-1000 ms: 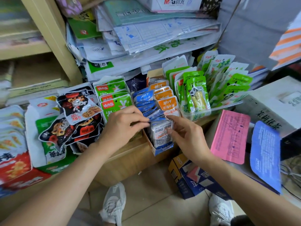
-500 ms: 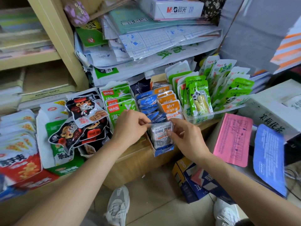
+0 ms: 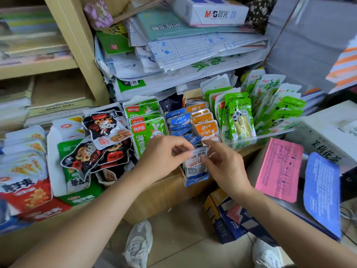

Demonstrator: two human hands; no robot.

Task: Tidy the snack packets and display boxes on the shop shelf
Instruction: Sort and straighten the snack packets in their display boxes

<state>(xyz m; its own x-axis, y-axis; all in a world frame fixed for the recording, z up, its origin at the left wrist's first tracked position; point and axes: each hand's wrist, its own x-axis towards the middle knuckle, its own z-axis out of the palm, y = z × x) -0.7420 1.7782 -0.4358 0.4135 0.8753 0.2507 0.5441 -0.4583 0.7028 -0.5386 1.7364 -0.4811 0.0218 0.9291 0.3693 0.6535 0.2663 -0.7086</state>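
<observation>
cream wooden shelving unit (image 3: 77, 45) upper left on my feed, upright running tilted across frame, one board (image 3: 38, 66) carrying blurred stacks of books. right of the upright there's a sagging heap of paper pads and plastic-wrapped sheets (image 3: 193, 47), with a white m&g paper box (image 3: 208, 12) on top. below that, a light wood shelf ledge (image 3: 160, 192) with a plain front. floor (image 3: 183, 238) is pale beige tile, and a blue printed carton (image 3: 231, 217) lies on it just beside the ledge. grey flat panel (image 3: 309, 39) upper right, wall or board, i can't tell. white carton (image 3: 328, 130) far right, with a pink sheet (image 3: 280, 169) and a blue sheet (image 3: 321, 192) in front of it. light is soft and even.
</observation>
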